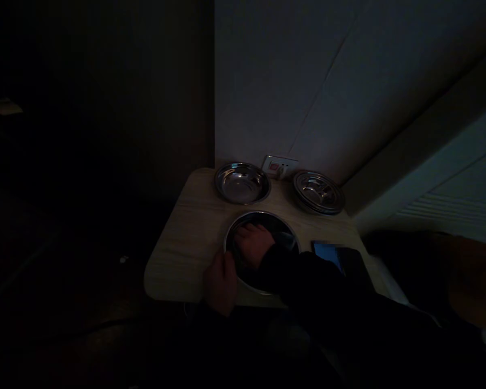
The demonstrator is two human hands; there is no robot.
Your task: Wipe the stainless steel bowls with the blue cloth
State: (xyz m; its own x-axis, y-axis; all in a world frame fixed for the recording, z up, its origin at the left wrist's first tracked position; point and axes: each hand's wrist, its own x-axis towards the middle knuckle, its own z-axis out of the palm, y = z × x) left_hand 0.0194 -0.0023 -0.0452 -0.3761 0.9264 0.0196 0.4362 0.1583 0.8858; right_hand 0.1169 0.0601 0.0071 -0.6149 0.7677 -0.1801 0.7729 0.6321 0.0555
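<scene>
A round metal bowl [285, 224] with a pale rim stands near the front of a small wooden table [174, 254]. My left hand [221, 282] is closed at the bowl's left rim, thumb on the edge. Inside the bowl lies my right hand [254, 244], its fingers stretched out and apart over the dark inner surface. The room is very dim, so whatever is under that palm cannot be made out. My right sleeve crosses the bowl's right side.
Behind the bowl sit a shallow steel dish [243, 185] and a stack of steel dishes [319, 193]. A wall socket [279, 166] holds a plug. To the right lies a phone [328, 255] with its screen lit. A wall [267, 81] borders the table's back.
</scene>
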